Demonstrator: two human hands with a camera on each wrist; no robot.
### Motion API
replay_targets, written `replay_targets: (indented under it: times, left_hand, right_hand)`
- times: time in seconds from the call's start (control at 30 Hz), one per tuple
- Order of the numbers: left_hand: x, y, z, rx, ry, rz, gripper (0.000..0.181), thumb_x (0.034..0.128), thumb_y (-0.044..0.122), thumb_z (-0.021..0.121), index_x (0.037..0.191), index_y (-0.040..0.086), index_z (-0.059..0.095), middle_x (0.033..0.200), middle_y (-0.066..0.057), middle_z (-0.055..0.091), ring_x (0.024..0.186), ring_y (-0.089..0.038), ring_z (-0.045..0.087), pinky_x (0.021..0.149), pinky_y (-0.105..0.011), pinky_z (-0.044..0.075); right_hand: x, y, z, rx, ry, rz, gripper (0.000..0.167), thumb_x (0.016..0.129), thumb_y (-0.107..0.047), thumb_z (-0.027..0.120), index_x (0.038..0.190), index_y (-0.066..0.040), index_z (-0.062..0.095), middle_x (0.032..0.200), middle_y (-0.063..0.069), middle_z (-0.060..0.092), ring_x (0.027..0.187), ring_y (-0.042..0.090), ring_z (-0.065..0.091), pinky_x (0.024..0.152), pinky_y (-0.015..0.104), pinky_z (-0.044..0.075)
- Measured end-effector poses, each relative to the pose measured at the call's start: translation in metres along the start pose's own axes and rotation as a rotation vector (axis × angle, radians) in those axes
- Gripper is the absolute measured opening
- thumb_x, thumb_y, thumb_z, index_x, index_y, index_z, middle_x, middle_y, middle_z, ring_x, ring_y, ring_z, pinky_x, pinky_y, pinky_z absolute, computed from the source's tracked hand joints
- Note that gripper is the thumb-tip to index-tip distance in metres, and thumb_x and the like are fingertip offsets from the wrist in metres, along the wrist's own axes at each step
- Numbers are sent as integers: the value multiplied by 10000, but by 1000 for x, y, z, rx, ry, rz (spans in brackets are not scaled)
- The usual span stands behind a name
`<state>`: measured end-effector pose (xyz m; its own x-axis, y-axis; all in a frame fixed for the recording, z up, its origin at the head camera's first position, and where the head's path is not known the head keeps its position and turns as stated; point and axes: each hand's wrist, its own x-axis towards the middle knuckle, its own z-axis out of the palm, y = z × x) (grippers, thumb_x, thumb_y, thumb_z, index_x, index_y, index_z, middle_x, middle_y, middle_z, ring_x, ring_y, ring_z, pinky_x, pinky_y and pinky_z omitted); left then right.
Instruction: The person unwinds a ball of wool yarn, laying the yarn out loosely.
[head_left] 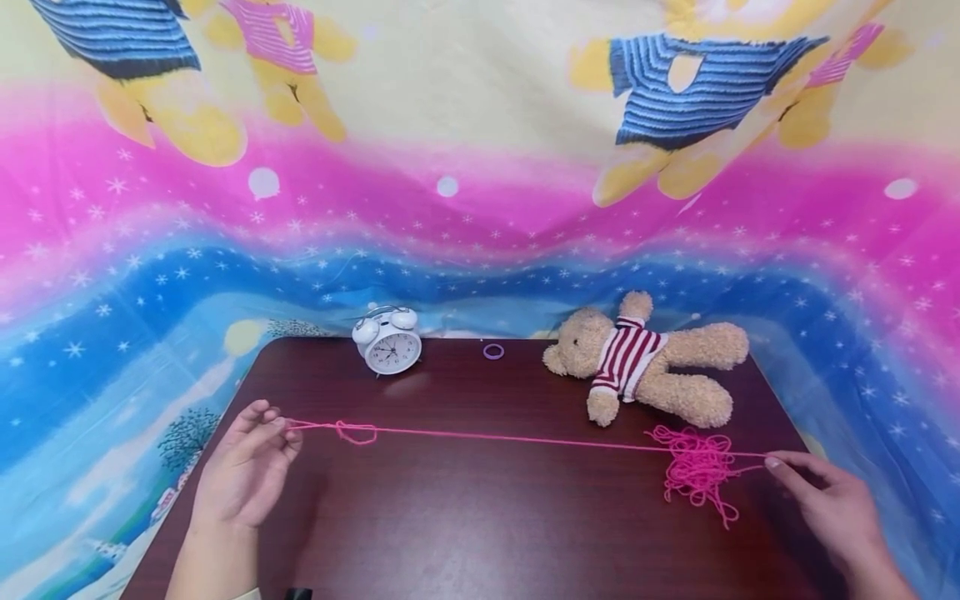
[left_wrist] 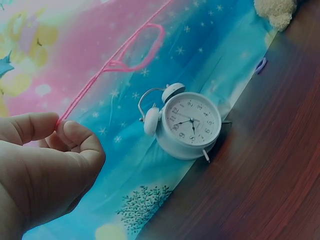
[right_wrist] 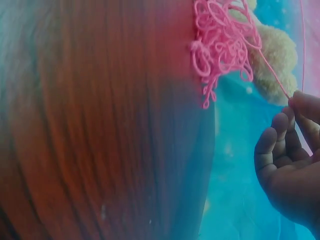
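A strand of pink yarn (head_left: 517,437) runs taut between my two hands above the table. At its left end my left hand (head_left: 251,462) pinches the yarn between thumb and forefinger, as the left wrist view also shows. Just right of those fingertips a small loose loop (left_wrist: 159,47) hangs from the strand. My right hand (head_left: 832,504) pinches the other end between thumb and forefinger, its other fingers loosely bent in the right wrist view. Close to that hand, a tangled heap of pink yarn (head_left: 699,473) lies near the table's right side, joined to the pinched strand.
At the back left stands a white twin-bell alarm clock (head_left: 392,346). A purple ring (head_left: 492,352) lies at the back middle. The teddy bear (head_left: 637,358) in a striped shirt lies behind the yarn heap. Patterned cloth (head_left: 480,275) surrounds the dark wooden table (head_left: 465,533).
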<state>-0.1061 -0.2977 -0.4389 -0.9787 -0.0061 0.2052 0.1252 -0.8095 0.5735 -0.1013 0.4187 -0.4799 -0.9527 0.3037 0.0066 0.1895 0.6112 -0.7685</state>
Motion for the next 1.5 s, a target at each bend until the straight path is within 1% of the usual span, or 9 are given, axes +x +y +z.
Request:
replay_targets:
  times: [0.13,0.33,0.53,0.73,0.93,1.07,1.17,1.27,1.5]
  left_hand:
    - [-2,5,-3,-25,-2,5,476,1051,-158,254,1113,27,689,1006,-80,678,897,-229,641,824,-309,539]
    - [-3,10,-4,-18,7,15,452,1055,-152,267,1109,24,680,1007,-77,666,890,-230,641,820,-316,538]
    - [-5,11,-7,-88,-61,11,476,1055,-151,226,1154,0,667,1054,-103,664,938,-276,656,854,-355,543]
    - [-3,8,-9,-133,-109,3,511,1046,-162,197,1178,-10,666,1077,-122,665,985,-297,655,887,-372,544]
    - [-1,-1,-3,-81,-64,7,492,1041,-168,224,1153,8,670,1048,-104,648,956,-267,662,861,-332,553]
    - [0,-9,0,-32,-32,-2,474,1041,-166,244,1133,33,664,1029,-82,638,934,-243,669,852,-316,547]
    - [1,-13,2,-5,-14,-14,455,1038,-165,266,1126,48,659,1018,-67,628,932,-231,663,851,-303,541]
    - [2,-17,4,-3,-6,-25,457,1037,-166,263,1124,52,655,1010,-63,619,930,-229,654,849,-297,538]
    - [6,-25,12,12,3,-36,435,1038,-163,272,1118,58,638,999,-52,602,922,-218,645,839,-288,536]
  right_hand:
    - [1,7,-4,13,17,-4,345,977,-383,733,1146,-85,776,810,-149,732,722,51,677,605,205,523]
    - [1,8,-10,-5,16,32,378,972,-435,726,1145,-104,783,827,-116,746,719,69,683,601,209,526]
    - [1,9,-9,0,11,52,403,972,-451,719,1144,-91,782,827,-118,741,717,75,682,601,227,537]
    - [2,7,2,-49,-27,-27,434,987,-397,718,1170,-4,746,835,-84,741,725,22,650,605,216,512]
    - [2,-5,16,-181,-56,-92,399,989,-421,707,1166,-69,768,914,-40,736,753,-34,537,619,214,416]
    - [2,-15,22,-225,-109,-108,414,1003,-447,676,1200,-90,753,1038,79,756,807,-108,532,634,209,441]
    - [1,-23,25,-227,-130,-124,408,1005,-430,679,1218,-87,742,1048,94,756,820,-113,547,643,208,456]
    - [-3,-32,32,-202,-129,-151,366,1000,-373,704,1216,-80,741,996,66,751,780,-39,596,624,223,472]
    - [-15,-61,58,-138,-140,-217,281,987,-307,733,1187,-110,747,949,6,746,722,39,626,599,251,484]
